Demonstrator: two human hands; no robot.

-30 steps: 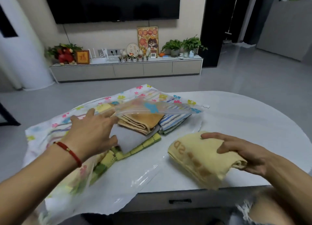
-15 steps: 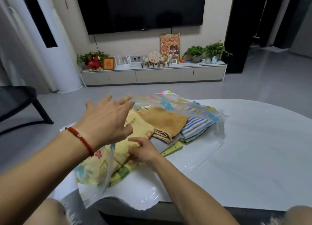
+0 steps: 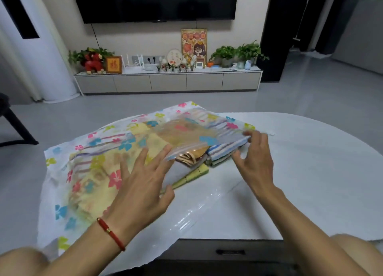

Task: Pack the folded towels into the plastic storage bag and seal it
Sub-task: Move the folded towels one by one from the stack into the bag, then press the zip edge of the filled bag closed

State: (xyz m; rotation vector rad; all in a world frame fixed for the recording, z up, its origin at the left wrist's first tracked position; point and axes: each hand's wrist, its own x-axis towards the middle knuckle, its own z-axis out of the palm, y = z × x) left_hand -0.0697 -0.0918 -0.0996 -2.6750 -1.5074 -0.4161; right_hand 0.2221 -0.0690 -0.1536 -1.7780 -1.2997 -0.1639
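A flower-printed plastic storage bag [image 3: 87,151] lies on the white table [image 3: 310,172] with its mouth facing right. Inside it are folded towels: a yellow one [image 3: 99,172] under the flap, a brown one [image 3: 190,153], a blue-striped one [image 3: 223,151], a grey one [image 3: 180,170] and a green-checked one [image 3: 196,172] poking out at the mouth. My left hand [image 3: 143,184], with a red bracelet, lies flat on the upper flap, fingers spread. My right hand [image 3: 255,157] is at the right end of the upper flap's edge, fingertips on it beside the striped towel.
The bag's clear lower flap [image 3: 199,205] spreads toward the table's front edge. A drawer handle [image 3: 230,252] shows under the tabletop. Across the grey floor stands a low TV cabinet [image 3: 167,83] with plants and ornaments. A black chair leg [image 3: 16,128] is at the left.
The yellow towel, held outside the bag in my right hand a second ago, now lies inside. My right hand came out and moved to the flap's right edge. My left hand lowered the flap.
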